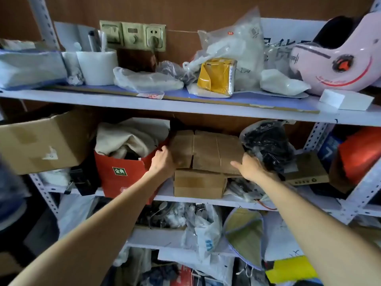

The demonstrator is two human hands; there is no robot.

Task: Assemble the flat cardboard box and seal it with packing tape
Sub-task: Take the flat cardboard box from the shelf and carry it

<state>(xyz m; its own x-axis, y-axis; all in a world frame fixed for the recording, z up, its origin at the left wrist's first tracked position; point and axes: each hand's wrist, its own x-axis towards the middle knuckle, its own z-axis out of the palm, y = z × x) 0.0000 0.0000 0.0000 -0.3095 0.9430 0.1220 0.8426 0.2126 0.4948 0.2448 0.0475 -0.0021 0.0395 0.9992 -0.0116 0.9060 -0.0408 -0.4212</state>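
Head view: the flat cardboard box (208,151) lies folded on top of a small closed carton (199,183), the landmark here. Left of that carton stands a red box (121,174); right of it, a black plastic bag (268,141). The left hand (164,159) grips the flat box's left edge, and the right hand (250,167) clasps its right front corner. It should be light, stiff yet bendable along its creases, so opposite edges look the safest hold

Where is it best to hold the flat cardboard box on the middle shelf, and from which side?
Probably by its two short side edges, from the front: the flat cardboard box leans on a small carton, with the left hand and right hand already there.
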